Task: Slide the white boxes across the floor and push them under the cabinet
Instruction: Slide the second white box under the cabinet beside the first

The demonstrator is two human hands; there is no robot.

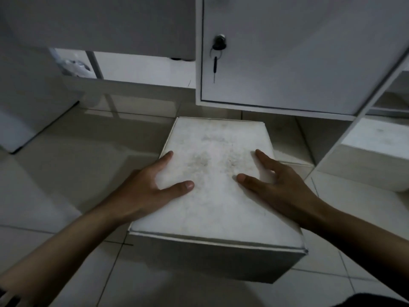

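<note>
A white box point(217, 202) with a dusty lid stands on the tiled floor in the middle of the view. My left hand point(152, 185) grips its left edge, thumb on the lid and fingers down the side. My right hand point(276, 180) holds the right edge the same way. The box's far end lies just in front of the gap below the white cabinet point(298, 63). A second white box point(374, 151) sits at the right, partly under the furniture.
The cabinet door has a lock with a key point(218, 52) hanging from it. A white panel point(33, 111) leans at the left. A plastic bag point(75, 67) lies under the furniture at the back left. Glossy floor tiles point(88, 165) surround the box.
</note>
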